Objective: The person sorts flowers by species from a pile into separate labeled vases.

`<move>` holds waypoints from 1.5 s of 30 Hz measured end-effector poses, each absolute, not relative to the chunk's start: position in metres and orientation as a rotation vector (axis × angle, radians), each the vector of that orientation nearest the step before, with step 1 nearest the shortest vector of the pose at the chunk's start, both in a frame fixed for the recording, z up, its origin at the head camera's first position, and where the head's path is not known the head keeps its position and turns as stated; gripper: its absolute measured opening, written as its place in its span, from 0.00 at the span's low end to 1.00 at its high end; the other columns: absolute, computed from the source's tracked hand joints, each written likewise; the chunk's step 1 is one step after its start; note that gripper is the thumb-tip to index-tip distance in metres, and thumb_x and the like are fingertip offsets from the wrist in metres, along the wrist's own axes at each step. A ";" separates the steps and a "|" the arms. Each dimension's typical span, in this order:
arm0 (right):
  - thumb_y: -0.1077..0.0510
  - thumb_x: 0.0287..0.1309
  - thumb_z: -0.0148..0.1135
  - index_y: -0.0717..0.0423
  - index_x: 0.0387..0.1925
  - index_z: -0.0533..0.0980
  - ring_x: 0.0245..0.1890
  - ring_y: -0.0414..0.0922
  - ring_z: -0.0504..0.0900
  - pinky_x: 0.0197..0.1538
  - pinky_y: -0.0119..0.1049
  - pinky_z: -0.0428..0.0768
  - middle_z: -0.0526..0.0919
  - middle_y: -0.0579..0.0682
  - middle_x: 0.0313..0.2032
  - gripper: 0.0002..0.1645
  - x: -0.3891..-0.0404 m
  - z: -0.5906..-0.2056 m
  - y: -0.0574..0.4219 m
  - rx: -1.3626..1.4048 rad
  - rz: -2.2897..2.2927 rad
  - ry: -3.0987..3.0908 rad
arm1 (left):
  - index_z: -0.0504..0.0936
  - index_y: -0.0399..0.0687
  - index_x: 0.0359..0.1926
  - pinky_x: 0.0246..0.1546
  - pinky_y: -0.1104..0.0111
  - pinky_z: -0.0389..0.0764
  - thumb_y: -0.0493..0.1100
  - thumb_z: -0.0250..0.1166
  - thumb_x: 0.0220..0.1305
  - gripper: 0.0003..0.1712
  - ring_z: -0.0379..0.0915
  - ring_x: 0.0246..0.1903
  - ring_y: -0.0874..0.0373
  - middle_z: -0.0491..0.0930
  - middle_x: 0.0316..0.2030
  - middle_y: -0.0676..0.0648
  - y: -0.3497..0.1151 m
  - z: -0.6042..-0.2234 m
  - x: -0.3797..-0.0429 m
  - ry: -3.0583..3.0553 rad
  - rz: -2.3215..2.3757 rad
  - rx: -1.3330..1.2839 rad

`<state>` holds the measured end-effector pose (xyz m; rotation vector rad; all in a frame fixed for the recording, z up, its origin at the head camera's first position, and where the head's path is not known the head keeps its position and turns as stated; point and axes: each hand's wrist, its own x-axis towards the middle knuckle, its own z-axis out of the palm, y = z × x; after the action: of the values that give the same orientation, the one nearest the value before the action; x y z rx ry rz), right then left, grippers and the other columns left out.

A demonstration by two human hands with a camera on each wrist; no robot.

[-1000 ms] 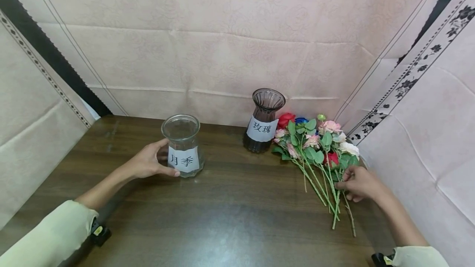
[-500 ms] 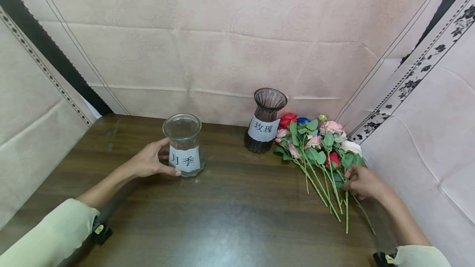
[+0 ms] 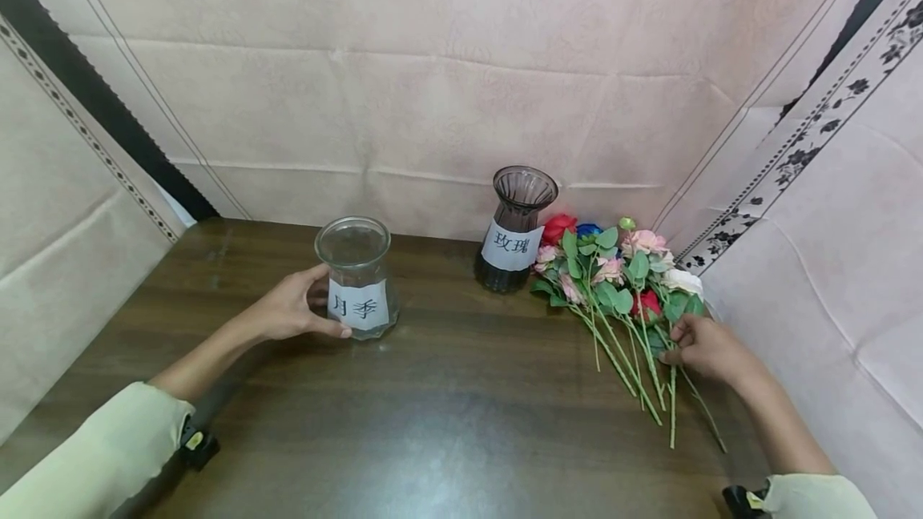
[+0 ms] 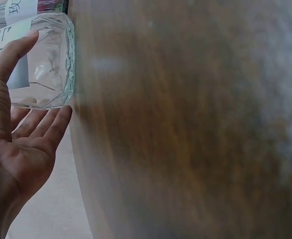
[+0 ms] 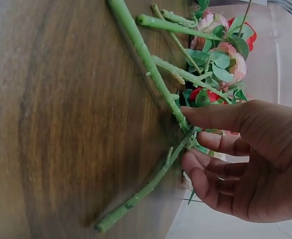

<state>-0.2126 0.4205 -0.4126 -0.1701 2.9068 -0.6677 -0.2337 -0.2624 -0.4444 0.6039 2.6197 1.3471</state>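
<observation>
In the head view my left hand (image 3: 292,311) holds a clear glass vase (image 3: 353,271) that stands upright at the table's left middle, thumb across its white label and fingers behind the glass. The left wrist view shows the thumb (image 4: 19,52) against the label near the vase's thick base. My right hand (image 3: 710,355), at the right, pinches a green stem (image 5: 153,69) of the artificial flowers (image 3: 609,299). In the right wrist view two stems meet at thumb and fingers, one leaning down-left. The flowers lie bunched, with red, pink, white and blue heads.
A dark grey glass vase (image 3: 505,275) with a labelled front stands left of the flower heads, close to the back cloth (image 3: 433,118). Patterned cloth (image 3: 851,279) hangs along the right side. The brown wooden table (image 3: 433,423) lies under everything.
Over the second, my right hand has shifted slightly right, and the stem ends beneath it have swung rightward and spread apart. My left hand keeps its hold on the clear vase.
</observation>
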 end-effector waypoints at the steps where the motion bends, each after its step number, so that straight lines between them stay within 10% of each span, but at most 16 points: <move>1: 0.59 0.56 0.83 0.69 0.43 0.78 0.33 0.46 0.80 0.36 0.38 0.80 0.86 0.55 0.32 0.24 -0.213 -0.412 0.420 -0.174 -0.667 2.916 | 0.64 0.35 0.84 0.72 0.39 0.84 0.46 0.91 0.54 0.64 0.81 0.71 0.28 0.80 0.73 0.30 -0.262 -0.443 -0.234 2.620 1.346 0.603; 15: 0.63 0.73 0.69 0.70 0.49 0.87 0.24 0.43 0.85 0.26 0.34 0.85 0.90 0.53 0.30 0.11 -0.208 -0.396 0.412 -0.155 -0.885 2.705 | 0.65 0.34 0.83 0.72 0.41 0.85 0.44 0.92 0.53 0.64 0.82 0.70 0.30 0.81 0.72 0.30 -0.262 -0.440 -0.236 2.634 1.345 0.595; 36: 0.58 0.69 0.77 0.70 0.51 0.88 0.14 0.34 0.71 0.21 0.28 0.74 0.84 0.45 0.19 0.18 -0.207 -0.412 0.406 -0.048 -1.010 2.529 | 0.65 0.34 0.83 0.72 0.42 0.85 0.44 0.92 0.52 0.64 0.83 0.70 0.31 0.82 0.71 0.31 -0.261 -0.445 -0.236 2.606 1.359 0.602; 45: 0.60 0.72 0.74 0.70 0.50 0.87 0.22 0.38 0.81 0.24 0.30 0.80 0.89 0.48 0.26 0.15 -0.206 -0.415 0.402 -0.059 -1.100 2.506 | 0.64 0.33 0.83 0.72 0.40 0.85 0.45 0.92 0.53 0.64 0.82 0.70 0.30 0.81 0.71 0.30 -0.261 -0.445 -0.235 2.606 1.354 0.610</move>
<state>-0.2061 0.4023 -0.4153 -0.0588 2.5062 -1.0999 -0.2348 -0.2614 -0.4449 0.6103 2.6063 1.3544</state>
